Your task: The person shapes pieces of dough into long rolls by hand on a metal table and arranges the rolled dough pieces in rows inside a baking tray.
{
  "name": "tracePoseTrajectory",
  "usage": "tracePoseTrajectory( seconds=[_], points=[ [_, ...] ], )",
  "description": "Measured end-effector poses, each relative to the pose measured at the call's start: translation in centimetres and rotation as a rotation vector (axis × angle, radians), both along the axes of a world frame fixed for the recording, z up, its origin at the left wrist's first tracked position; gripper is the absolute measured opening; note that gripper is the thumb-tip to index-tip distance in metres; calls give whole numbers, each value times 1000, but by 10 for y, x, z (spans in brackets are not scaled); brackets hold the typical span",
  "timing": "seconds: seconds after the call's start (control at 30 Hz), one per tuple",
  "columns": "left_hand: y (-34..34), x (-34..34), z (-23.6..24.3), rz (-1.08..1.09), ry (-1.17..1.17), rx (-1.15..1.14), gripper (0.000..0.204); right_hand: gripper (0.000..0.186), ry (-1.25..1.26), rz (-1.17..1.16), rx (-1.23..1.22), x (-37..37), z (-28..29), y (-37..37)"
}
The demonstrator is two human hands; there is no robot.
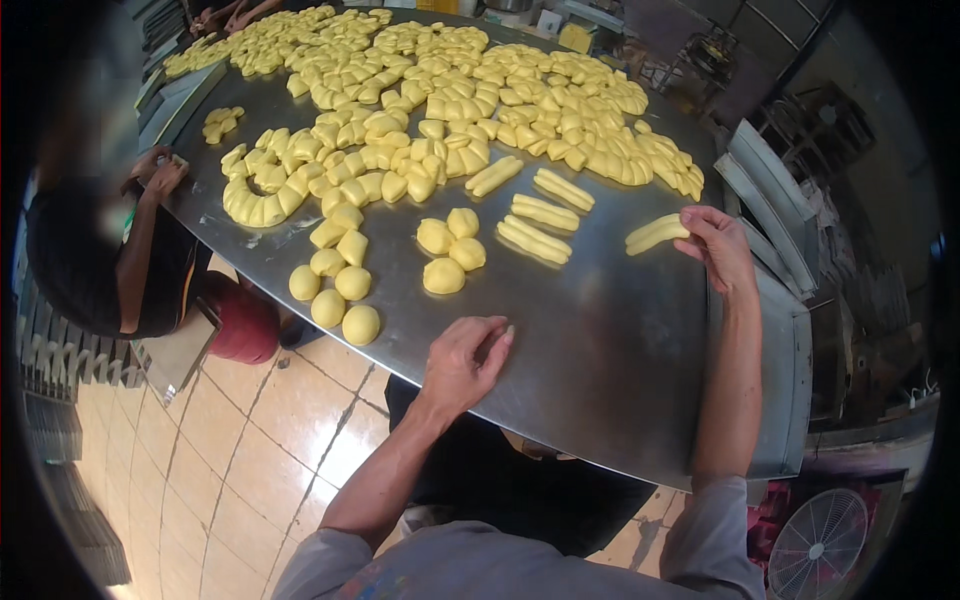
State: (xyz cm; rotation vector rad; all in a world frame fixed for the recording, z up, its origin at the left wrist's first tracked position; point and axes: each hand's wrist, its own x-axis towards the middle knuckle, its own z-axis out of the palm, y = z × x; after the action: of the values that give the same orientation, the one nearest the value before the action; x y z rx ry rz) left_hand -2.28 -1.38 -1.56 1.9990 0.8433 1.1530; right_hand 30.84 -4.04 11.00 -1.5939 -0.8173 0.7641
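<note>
My right hand (712,240) pinches one end of a strip of yellow dough (652,235) over the right part of the metal table. The strip's other end points left, lying on or just above the surface. My left hand (466,362) hovers at or rests on the table's near edge, fingers loosely curled, thumb apart, nothing in it. Between the hands and farther back lie several rolled dough strips (543,211), side by side. To their left sits a small cluster of dough balls (444,276). More smooth balls (361,325) stand near the front left edge.
Many cut dough pieces (450,95) cover the far half of the steel table (600,340). A person (110,250) works at the left side, hands over the edge. Metal trays (765,215) lean at the right edge. A fan (818,545) stands low at the right.
</note>
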Motion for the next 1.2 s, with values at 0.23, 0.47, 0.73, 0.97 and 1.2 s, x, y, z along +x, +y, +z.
tracePoseTrajectory(
  seconds=[0.23, 0.47, 0.73, 0.97, 1.2],
  points=[
    [1, -2, 3, -12, -9, 8, 14, 19, -68, -48, -14, 24, -10, 41],
    [1, 0, 0, -4, -14, 7, 13, 25, 331, -62, 66, 29, -68, 98],
    [2, -6, -1, 9, -32, 23, 11, 29, 30, -156, -264, 17, -91, 103],
    [0, -2, 0, -14, -67, 39, 6, 17, -973, 175, 31, -80, -85, 66],
    [-2, -21, -8, -89, -144, 159, 12, 21, -960, 633, 351, -217, -80, 82]
  ],
)
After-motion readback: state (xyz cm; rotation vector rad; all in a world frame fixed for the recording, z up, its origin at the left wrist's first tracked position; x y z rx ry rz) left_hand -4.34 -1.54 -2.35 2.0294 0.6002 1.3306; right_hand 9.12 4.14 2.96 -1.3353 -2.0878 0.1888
